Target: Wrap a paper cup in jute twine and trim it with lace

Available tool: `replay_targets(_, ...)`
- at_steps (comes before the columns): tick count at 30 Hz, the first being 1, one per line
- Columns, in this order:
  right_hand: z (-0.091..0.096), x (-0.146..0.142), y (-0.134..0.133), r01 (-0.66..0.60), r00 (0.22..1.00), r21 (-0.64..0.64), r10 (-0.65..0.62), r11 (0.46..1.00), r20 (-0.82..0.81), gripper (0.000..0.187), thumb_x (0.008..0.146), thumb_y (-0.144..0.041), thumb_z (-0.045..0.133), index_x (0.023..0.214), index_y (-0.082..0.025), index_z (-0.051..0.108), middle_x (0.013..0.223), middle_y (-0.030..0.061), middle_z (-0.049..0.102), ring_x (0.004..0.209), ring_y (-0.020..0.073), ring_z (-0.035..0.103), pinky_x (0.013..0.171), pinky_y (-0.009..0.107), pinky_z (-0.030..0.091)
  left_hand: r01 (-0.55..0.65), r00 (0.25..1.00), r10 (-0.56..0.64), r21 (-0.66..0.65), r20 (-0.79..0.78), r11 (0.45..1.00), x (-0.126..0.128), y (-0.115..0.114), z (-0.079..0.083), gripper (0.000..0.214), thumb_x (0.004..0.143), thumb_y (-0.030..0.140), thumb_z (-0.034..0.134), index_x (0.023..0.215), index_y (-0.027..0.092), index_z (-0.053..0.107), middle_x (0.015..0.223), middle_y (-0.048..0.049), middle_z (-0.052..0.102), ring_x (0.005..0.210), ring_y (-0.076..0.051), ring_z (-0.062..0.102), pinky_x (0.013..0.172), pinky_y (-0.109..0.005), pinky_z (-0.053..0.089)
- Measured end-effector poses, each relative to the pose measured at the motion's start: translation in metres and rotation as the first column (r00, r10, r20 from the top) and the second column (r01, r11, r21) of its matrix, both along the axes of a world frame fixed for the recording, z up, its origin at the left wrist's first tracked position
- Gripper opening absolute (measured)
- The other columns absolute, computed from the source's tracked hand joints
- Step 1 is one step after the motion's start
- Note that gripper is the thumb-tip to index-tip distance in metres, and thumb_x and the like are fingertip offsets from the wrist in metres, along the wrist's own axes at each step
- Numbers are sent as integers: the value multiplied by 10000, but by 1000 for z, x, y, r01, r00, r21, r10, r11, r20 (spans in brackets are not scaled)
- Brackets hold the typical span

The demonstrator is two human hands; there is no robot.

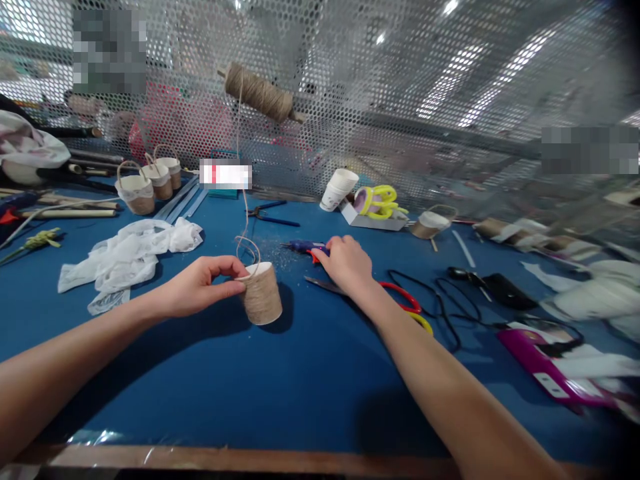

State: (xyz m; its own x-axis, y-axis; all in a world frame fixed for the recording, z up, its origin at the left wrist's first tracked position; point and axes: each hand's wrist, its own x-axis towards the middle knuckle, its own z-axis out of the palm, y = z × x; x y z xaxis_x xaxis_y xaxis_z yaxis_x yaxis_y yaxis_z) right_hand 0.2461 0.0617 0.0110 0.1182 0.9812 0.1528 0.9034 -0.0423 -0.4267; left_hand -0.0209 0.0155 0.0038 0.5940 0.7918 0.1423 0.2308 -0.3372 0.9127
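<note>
Between the thumb and fingers of my left hand [215, 287] is the upper rim of a small paper cup [263, 297] wrapped in jute twine. A loose strand of twine [245, 213] loops at the cup's mouth and runs up to a twine spool [260, 93] on the mesh. My right hand [345, 261] is closed over the blue glue gun [303, 247], whose nozzle points left and whose red trigger shows below my fingers. Scissors [327, 287] with red and yellow handles lie under my right wrist.
Finished twine baskets [140, 200] stand at the back left, near white lace [135, 253]. Blue-handled pliers [275, 217], stacked paper cups [337, 190] and a yellow tape roll [377, 201] line the back. A purple power strip [555, 373] and black cord [445, 300] lie right.
</note>
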Motion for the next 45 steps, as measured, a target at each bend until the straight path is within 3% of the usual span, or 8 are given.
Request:
replay_targets(4,21,-35,-24,-296,949,-60,287,953,-129,361,848,-471,451,819,-198,685,940,66,669,901,205,592,768,309,443,50,999,-50,-12,2,999,3,-7,6,153,814,273,522,847,135,581,882,-47,631,831,-142,565,790,-278,448)
replay_targets(5,25,-43,-29,-408,900,-101,381,907,-213,416,881,-489,368,861,-225,688,947,31,678,872,166,605,756,278,455,70,998,-70,-13,6,997,4,-9,7,149,817,269,520,843,135,581,880,-46,634,838,-145,566,798,-280,447)
replay_targets(6,28,-51,-34,-541,789,-119,453,832,-415,438,890,-484,345,896,-204,683,984,45,675,905,164,599,780,279,451,88,996,-88,-12,9,996,5,-10,8,145,819,266,519,839,136,580,874,-44,635,840,-146,567,803,-281,447)
replay_targets(8,31,-63,-42,-636,624,-106,428,764,-654,320,833,-437,485,882,-177,665,978,58,675,917,163,595,802,282,448,112,994,-112,-9,7,994,6,-12,9,136,820,261,522,838,139,578,863,-38,637,833,-146,570,802,-280,447)
replay_targets(11,31,-67,-49,-557,526,-18,335,831,-782,154,719,-320,632,773,-175,638,887,44,672,854,153,596,792,289,451,118,993,-118,-17,4,993,6,-12,9,131,823,257,525,844,141,580,883,-41,644,838,-148,575,805,-282,447)
replay_targets(17,32,-50,-67,-370,630,104,332,923,-702,167,708,-352,660,709,-194,607,767,20,638,729,142,573,716,290,467,90,996,-88,-56,32,994,5,-11,6,160,824,282,532,860,138,592,885,-51,646,826,-157,577,776,-287,455)
replay_targets(24,21,-43,-77,-248,640,112,250,962,-726,208,689,-370,680,667,-190,577,684,1,597,665,131,539,651,279,446,102,994,-99,-92,37,991,7,-15,8,165,832,286,532,851,133,591,904,-52,632,842,-155,566,766,-268,441)
replay_targets(45,6,-43,-80,-295,644,60,245,954,-725,224,756,-394,614,701,-182,567,691,5,581,669,137,531,668,306,439,159,985,-148,-124,94,980,6,-18,9,133,839,256,533,853,135,588,977,-70,624,907,-167,566,808,-284,447)
